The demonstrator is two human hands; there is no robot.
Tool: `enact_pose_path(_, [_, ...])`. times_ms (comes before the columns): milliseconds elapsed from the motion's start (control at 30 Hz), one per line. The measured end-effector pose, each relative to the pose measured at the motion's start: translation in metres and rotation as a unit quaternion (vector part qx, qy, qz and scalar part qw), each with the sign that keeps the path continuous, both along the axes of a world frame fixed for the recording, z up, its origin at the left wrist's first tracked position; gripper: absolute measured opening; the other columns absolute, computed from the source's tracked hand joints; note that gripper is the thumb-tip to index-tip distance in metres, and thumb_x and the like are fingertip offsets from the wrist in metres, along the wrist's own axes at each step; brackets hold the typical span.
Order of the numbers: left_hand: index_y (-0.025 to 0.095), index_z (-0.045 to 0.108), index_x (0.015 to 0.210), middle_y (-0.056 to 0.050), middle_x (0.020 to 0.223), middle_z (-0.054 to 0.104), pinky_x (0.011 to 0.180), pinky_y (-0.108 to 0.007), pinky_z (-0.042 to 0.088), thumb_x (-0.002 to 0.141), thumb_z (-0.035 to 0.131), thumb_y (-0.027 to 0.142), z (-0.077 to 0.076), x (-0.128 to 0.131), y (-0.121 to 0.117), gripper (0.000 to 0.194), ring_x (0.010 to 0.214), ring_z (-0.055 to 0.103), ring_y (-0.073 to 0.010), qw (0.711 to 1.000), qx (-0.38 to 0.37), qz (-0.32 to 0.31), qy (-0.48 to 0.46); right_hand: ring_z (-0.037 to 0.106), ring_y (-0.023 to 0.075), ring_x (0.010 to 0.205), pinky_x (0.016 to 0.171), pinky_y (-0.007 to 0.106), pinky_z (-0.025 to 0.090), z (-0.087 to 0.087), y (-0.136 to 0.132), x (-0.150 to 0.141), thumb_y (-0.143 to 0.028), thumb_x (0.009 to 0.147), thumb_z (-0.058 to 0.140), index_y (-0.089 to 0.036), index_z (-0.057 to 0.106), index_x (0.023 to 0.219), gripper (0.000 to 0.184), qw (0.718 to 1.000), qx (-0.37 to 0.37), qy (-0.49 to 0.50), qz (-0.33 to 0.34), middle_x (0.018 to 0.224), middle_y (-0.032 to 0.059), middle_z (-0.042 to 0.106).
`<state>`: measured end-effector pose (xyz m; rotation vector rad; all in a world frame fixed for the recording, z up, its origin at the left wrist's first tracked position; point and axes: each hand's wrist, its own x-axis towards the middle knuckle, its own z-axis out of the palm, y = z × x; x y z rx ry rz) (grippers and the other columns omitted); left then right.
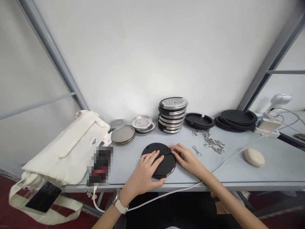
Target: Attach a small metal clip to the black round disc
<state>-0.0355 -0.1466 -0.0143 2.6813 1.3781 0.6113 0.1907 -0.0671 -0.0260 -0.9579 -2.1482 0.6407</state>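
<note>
A black round disc [154,152] lies on the grey table in front of me, with a slot near its right side and a printed, shiny rim showing at the lower right. My left hand [144,173] rests on top of it, fingers stretched out and thumb by the near edge. At the disc's upper right, my right hand [184,156] pinches a small metal clip, mostly hidden by the fingertips. To the right of that hand lie a loose metal clip [197,151] and a pile of similar clips [212,143].
Behind stand a stack of perforated metal discs in black holders [172,116], metal lids [123,134], perforated plates [142,123] and black holders [199,121]. A white bag [69,146] and phone are left. A white cable [171,191] crosses the front; a cream mouse [254,157] sits right.
</note>
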Motion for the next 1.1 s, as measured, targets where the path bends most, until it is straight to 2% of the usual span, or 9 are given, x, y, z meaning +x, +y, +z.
enact_pose_path(367, [0.024, 0.035, 0.144, -0.011, 0.150, 0.035, 0.108, -0.048, 0.035, 0.079, 0.064, 0.038, -0.0012, -0.0005, 0.0009, 0.073, 0.135, 0.036, -0.0290, 1.000, 0.003, -0.001, -0.011, 0.060, 0.0188, 0.075, 0.072, 0.031, 0.048, -0.0010, 0.0017, 0.0012, -0.029, 0.096, 0.039, -0.020, 0.059, 0.111, 0.026, 1.000, 0.001, -0.008, -0.003, 0.086, 0.0056, 0.060])
enact_pose_path(567, [0.024, 0.034, 0.145, -0.011, 0.150, 0.034, 0.109, -0.048, 0.034, 0.079, 0.064, 0.037, -0.0020, -0.0008, 0.0015, 0.073, 0.136, 0.035, -0.0288, 1.000, 0.004, -0.003, -0.012, 0.058, 0.0178, 0.065, 0.066, 0.030, 0.047, -0.0002, 0.0004, 0.0013, -0.031, 0.096, 0.039, -0.019, 0.056, 0.113, 0.026, 1.000, -0.023, -0.006, -0.008, 0.074, 0.0026, 0.060])
enact_pose_path(1100, [0.024, 0.034, 0.144, -0.010, 0.151, 0.034, 0.108, -0.049, 0.034, 0.077, 0.065, 0.036, -0.0037, -0.0013, 0.0019, 0.075, 0.136, 0.035, -0.0300, 1.000, 0.005, -0.002, -0.009, 0.059, 0.0170, 0.062, 0.063, 0.027, 0.047, 0.0005, 0.0006, 0.0014, -0.034, 0.097, 0.037, -0.021, 0.053, 0.111, 0.025, 0.999, -0.035, -0.006, 0.004, 0.068, -0.0001, 0.061])
